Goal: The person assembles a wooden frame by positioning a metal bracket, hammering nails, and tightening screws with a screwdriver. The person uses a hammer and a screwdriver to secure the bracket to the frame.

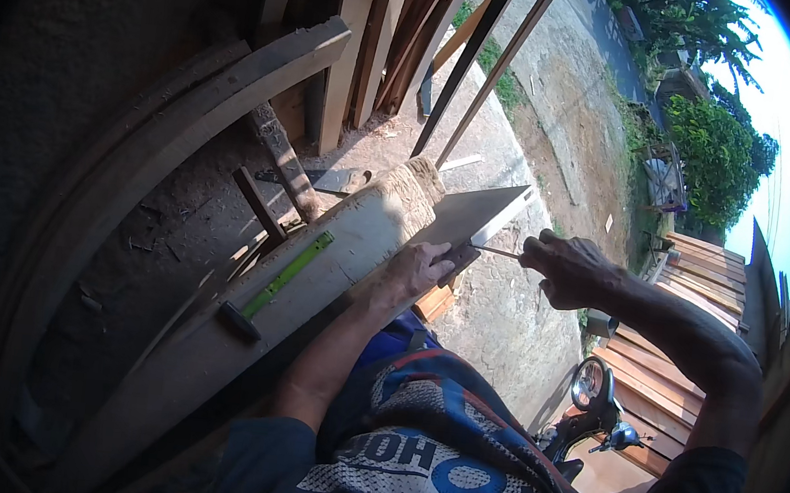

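A long pale wooden beam (336, 260) runs diagonally from lower left to the centre. A thin flat grey board (472, 214) lies at its far end. My left hand (420, 266) presses down where the beam meets the board, fingers curled over a small brown piece at the board's near edge. My right hand (568, 269) is closed around a thin stick-like tool (496, 251) whose tip points at that edge, close to my left fingers. A green flat tool with a black end (278, 282) lies on the beam, left of my left hand.
Curved timber pieces (187, 119) arc along the left. Planks (380, 24) and two dark metal bars (478, 53) lean at the top. Stacked reddish boards (687, 306) and a motorbike (595, 407) stand to the right. Sawdust-covered ground, a concrete path and green bushes lie beyond.
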A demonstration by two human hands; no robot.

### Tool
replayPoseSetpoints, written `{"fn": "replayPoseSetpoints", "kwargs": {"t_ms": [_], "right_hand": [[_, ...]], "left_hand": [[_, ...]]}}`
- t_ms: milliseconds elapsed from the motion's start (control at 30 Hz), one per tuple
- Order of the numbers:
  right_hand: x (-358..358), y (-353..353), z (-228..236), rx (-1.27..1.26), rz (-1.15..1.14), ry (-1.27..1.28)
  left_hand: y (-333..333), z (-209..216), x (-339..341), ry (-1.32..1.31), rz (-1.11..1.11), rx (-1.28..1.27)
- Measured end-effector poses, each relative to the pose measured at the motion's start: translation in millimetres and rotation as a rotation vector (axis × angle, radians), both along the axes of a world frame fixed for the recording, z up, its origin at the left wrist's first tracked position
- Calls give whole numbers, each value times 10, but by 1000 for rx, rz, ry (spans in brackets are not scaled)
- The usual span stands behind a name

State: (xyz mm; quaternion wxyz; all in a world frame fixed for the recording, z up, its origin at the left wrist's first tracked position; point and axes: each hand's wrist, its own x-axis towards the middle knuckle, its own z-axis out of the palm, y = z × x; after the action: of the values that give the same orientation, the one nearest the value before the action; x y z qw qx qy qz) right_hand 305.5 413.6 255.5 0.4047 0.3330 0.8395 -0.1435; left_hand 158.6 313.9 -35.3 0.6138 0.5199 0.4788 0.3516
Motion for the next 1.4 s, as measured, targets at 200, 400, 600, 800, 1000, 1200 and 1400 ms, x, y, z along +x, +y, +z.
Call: {"fn": "replayPoseSetpoints", "kwargs": {"t_ms": [200, 400, 600, 800, 1000, 1200, 1400], "right_hand": [[138, 132, -69, 101, 63, -73], [-28, 360, 1, -97, -866, -156], [214, 76, -151, 175, 527, -65], [-198, 618, 48, -192, -1004, -308], [42, 119, -113, 86, 413, -73], [-309, 450, 9, -167, -915, -191], [200, 110, -175, 82, -127, 125]], "left_hand": [[-86, -19, -41, 47, -21, 21], [-47, -39, -54, 81, -23, 78], [-79, -42, -54, 53, -14, 64], [-41, -61, -77, 43, 35, 62], [-87, -101, -17, -1, 16, 35], [-93, -128, -26, -125, 78, 97], [-78, -107, 4, -16, 24, 113]]}}
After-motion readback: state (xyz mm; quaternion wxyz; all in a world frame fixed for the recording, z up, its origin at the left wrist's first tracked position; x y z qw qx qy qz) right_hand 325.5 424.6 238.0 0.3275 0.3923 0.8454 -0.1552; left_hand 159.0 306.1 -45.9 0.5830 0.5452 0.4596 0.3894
